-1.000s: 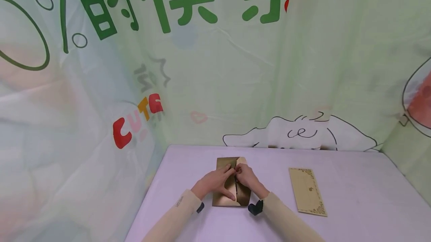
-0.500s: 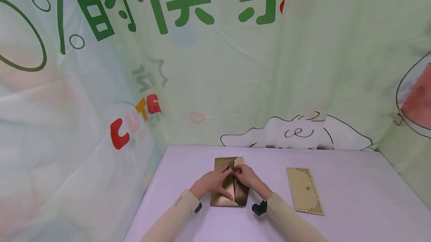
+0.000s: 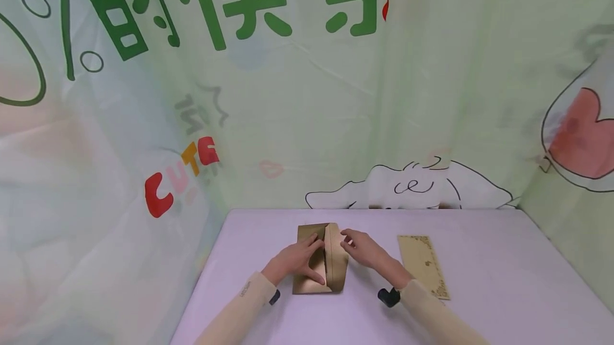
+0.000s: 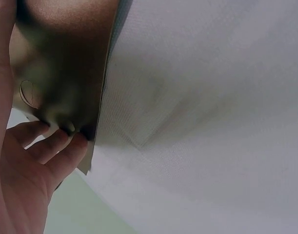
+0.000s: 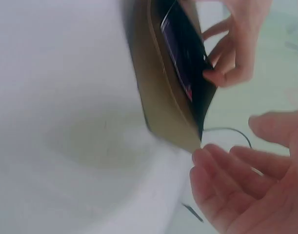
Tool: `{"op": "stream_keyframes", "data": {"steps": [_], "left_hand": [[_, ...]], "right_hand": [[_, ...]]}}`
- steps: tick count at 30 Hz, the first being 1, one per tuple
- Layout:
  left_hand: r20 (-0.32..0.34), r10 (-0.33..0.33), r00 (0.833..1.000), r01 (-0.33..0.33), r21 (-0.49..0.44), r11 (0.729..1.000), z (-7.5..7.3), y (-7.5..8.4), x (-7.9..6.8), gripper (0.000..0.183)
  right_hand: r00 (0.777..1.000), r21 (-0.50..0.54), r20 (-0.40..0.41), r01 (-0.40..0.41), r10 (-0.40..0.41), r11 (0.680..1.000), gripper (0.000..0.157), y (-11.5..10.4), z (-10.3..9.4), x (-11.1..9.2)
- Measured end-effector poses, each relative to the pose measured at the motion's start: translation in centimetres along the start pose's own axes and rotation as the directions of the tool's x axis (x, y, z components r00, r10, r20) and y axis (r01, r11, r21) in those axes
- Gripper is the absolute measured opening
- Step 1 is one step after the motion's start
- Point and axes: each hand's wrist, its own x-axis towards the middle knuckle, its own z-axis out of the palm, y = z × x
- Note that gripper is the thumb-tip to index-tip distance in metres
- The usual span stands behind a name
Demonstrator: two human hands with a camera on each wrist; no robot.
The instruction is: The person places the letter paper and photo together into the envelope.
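A gold-brown paper envelope lies on the table with its long opening gaping. My left hand rests on the envelope's left part, thumb and fingers spread apart. In the left wrist view the fingertips of that left hand touch the envelope's paper. Just right of the envelope, my right hand hovers with loosely bent fingers and holds nothing. The right wrist view shows the envelope from the side, with a dark inside partly hidden, and the relaxed right hand near its corner.
A tan rectangular card or envelope with a dark ornamental border lies to the right, partly behind the right forearm. The lilac-covered table meets a printed curtain at the back and sides.
My right hand has let go of the envelope's middle and moved right, off its edge. The left hand stays on the paper. The head view has turned slightly right.
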Motion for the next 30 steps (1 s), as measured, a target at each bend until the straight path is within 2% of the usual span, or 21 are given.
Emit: {"op": "stream_keyframes", "data": {"steps": [4,7,13,19,22,25,27,30], "left_hand": [[0.009,-0.002,1.0,0.003,-0.012,1.0,0.0,0.1,-0.1,0.102],[0.01,-0.003,1.0,0.003,-0.018,1.0,0.1,0.1,-0.1,0.102],[0.009,0.006,1.0,-0.005,-0.033,0.999,0.2,0.0,-0.2,0.103],[-0.001,0.021,1.0,-0.021,-0.032,0.999,0.0,0.1,-0.1,0.102],[-0.003,0.025,1.0,-0.025,-0.033,0.999,-0.1,0.0,-0.2,0.102],[-0.016,0.028,0.999,-0.029,-0.041,0.999,-0.1,0.0,-0.2,0.102],[-0.02,0.031,0.999,-0.032,-0.047,0.998,-0.1,0.0,-0.3,0.101],[-0.023,0.03,0.999,-0.031,-0.058,0.998,-0.1,0.1,-0.3,0.099]], "right_hand": [[0.998,-0.068,0.007,0.055,-0.054,0.996,0.038,0.4,-1.0,-1.2],[0.999,-0.107,0.003,0.053,-0.053,0.993,0.039,0.9,-1.6,-2.0],[0.999,-0.149,-0.027,-0.031,0.028,0.988,0.04,2.5,-3.0,-3.4],[0.99,-0.201,-0.08,-0.132,0.118,0.971,0.044,5.3,-4.3,-5.1],[0.974,-0.269,-0.127,-0.218,0.19,0.938,0.051,6.7,-5.1,-6.4],[0.944,-0.324,-0.174,-0.325,0.282,0.889,0.059,8.1,-5.7,-7.7],[0.921,-0.322,-0.185,-0.388,0.344,0.864,0.065,8.8,-6.0,-8.3],[0.901,-0.298,-0.179,-0.433,0.396,0.851,0.077,9.7,-6.1,-8.9]]}}
